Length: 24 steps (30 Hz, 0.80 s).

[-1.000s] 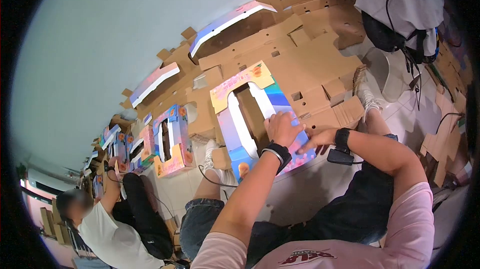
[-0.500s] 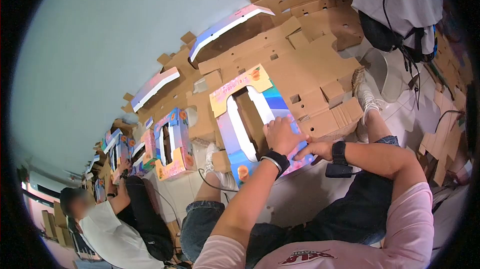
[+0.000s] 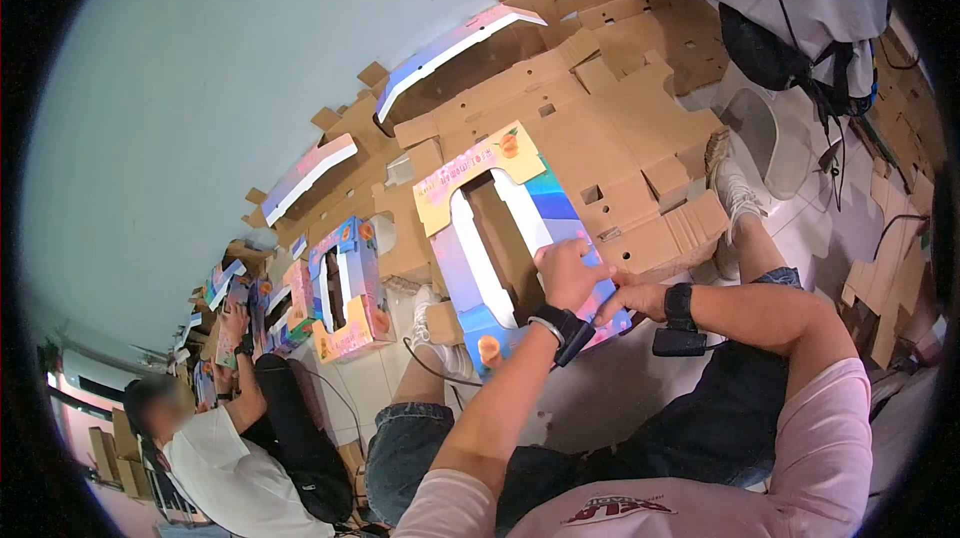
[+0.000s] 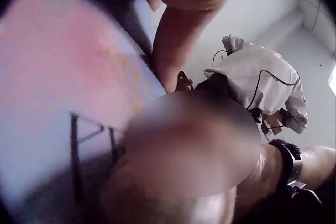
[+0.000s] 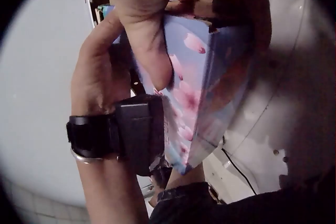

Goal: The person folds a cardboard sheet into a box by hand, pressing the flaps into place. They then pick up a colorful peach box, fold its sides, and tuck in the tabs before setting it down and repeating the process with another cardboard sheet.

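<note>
Blue-and-pink printed rectangular cardboard box point(image 3: 556, 206) between white shoes point(image 3: 738, 196). Right grip point(image 3: 638, 299) pinches its near edge; left grip point(image 3: 570, 274) on top, can't tell if clasping. Probably light, stiff at folds: hold there, not the bendier-looking white window rim point(image 3: 482, 246). Brown cardboard sheets point(image 3: 625, 123) beyond.

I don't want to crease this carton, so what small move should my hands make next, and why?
Perhaps steady the fruit-printed carton with your left hand and gently press the blossom-printed panel with your right hand: both hands are near the carton's front right corner, and your right thumb lies against that panel.
</note>
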Tool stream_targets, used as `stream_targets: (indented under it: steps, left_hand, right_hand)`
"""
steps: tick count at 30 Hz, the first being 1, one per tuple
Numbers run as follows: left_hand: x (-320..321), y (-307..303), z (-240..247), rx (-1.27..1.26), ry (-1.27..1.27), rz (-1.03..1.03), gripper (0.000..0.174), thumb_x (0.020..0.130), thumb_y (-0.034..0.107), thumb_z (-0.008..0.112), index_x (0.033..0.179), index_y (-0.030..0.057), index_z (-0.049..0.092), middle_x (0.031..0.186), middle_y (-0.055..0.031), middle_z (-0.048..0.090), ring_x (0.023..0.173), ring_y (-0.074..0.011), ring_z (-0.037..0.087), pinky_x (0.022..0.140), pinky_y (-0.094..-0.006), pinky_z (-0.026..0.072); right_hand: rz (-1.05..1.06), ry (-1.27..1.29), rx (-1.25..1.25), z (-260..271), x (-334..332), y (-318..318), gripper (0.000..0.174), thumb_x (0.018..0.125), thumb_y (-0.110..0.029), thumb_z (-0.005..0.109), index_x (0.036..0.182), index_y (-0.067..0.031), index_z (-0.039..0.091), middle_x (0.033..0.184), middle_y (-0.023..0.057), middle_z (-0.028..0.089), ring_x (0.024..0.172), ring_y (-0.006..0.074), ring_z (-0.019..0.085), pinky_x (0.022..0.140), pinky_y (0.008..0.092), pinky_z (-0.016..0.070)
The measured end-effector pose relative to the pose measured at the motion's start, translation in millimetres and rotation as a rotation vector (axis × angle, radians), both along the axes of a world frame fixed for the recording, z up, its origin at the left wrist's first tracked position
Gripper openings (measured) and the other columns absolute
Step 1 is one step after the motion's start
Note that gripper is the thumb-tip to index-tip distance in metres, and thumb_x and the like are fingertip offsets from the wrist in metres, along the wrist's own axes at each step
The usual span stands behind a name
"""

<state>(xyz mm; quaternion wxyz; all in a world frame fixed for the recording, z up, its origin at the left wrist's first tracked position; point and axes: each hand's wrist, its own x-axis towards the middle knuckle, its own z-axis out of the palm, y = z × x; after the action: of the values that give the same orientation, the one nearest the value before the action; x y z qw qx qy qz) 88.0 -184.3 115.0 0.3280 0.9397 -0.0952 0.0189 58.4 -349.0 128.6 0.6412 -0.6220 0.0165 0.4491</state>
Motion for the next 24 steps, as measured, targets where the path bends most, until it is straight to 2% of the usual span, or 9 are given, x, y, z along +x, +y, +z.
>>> stream_targets:
  steps: [2,3,5,11,15,17,18,20,24]
  left_hand:
    - [-5,-4,2,-0.040,-0.146,-0.015,0.042,0.056,0.036,0.083,0.067,0.0037,0.059,0.069,-0.0104,0.060,0.073,-0.0299,0.059,0.076,-0.0405,0.0351]
    - [-6,-4,1,-0.042,-0.142,-0.014,0.042,0.056,0.036,0.083,0.067,0.0037,0.059,0.069,-0.0104,0.060,0.073,-0.0299,0.059,0.076,-0.0405,0.0351]
    - [-7,-3,0,-0.132,-0.239,-0.052,0.044,0.058,0.031,0.083,0.060,0.0049,0.047,0.061,-0.0077,0.049,0.064,-0.0286,0.051,0.075,-0.0394,0.0343]
    - [-9,5,-1,-0.252,-0.122,-0.129,0.044,0.062,0.025,0.082,0.059,0.0060,0.042,0.058,-0.0033,0.042,0.059,-0.0249,0.045,0.072,-0.0379,0.0329]
    - [-8,7,3,-0.283,-0.075,-0.160,0.046,0.063,0.022,0.082,0.059,0.0071,0.039,0.058,-0.0023,0.040,0.058,-0.0242,0.044,0.075,-0.0373,0.0341]
    - [-7,9,2,-0.219,-0.128,-0.173,0.038,0.065,0.032,0.081,0.061,0.0073,0.053,0.059,-0.0046,0.051,0.061,-0.0262,0.053,0.077,-0.0386,0.0373]
    - [-7,9,9,-0.222,-0.126,-0.176,0.038,0.065,0.032,0.081,0.061,0.0073,0.053,0.059,-0.0046,0.051,0.061,-0.0262,0.053,0.077,-0.0386,0.0373]
    - [-9,9,23,0.154,-0.123,-0.208,0.039,0.064,0.046,0.078,0.073,0.0082,0.070,0.066,-0.0117,0.064,0.068,-0.0306,0.062,0.080,-0.0415,0.0408]
    - [-6,-3,28,0.290,0.028,-0.066,0.049,0.064,0.051,0.074,0.086,0.0076,0.075,0.073,-0.0183,0.067,0.073,-0.0346,0.066,0.078,-0.0438,0.0433]
  right_hand:
    - [0.080,0.056,-0.049,1,0,-2,0.091,0.060,-0.019,0.082,0.139,-0.0167,0.037,0.122,0.0093,0.057,0.117,0.0267,0.051,0.087,0.0534,0.0453]
    - [0.081,0.060,-0.051,0,-1,-2,0.091,0.060,-0.019,0.082,0.139,-0.0167,0.037,0.122,0.0093,0.057,0.117,0.0267,0.051,0.087,0.0534,0.0453]
    - [0.007,0.001,-0.098,-3,-3,1,0.074,0.059,-0.014,0.082,0.125,-0.0165,0.049,0.105,0.0041,0.065,0.102,0.0227,0.059,0.073,0.0471,0.0507]
    - [0.034,-0.030,-0.101,6,-8,2,0.073,0.060,-0.013,0.082,0.124,-0.0156,0.049,0.105,0.0053,0.065,0.104,0.0234,0.059,0.073,0.0457,0.0517]
    - [0.116,-0.009,-0.011,-13,-3,0,0.070,0.059,-0.014,0.082,0.122,-0.0150,0.052,0.102,0.0047,0.066,0.100,0.0220,0.061,0.074,0.0437,0.0528]
    - [0.107,0.021,-0.060,-6,-4,0,0.066,0.060,-0.015,0.082,0.119,-0.0147,0.055,0.096,0.0031,0.067,0.093,0.0194,0.062,0.073,0.0406,0.0539]
    - [0.103,0.023,-0.062,-5,-4,0,0.066,0.060,-0.015,0.082,0.119,-0.0147,0.055,0.096,0.0031,0.067,0.093,0.0194,0.062,0.073,0.0406,0.0539]
    - [0.054,0.012,-0.126,-6,-4,1,0.063,0.060,-0.016,0.082,0.117,-0.0137,0.056,0.094,0.0037,0.066,0.094,0.0208,0.061,0.072,0.0409,0.0547]
    - [0.080,0.026,-0.036,-1,-1,2,0.064,0.059,-0.017,0.083,0.116,-0.0122,0.055,0.099,0.0062,0.062,0.102,0.0267,0.058,0.073,0.0451,0.0547]
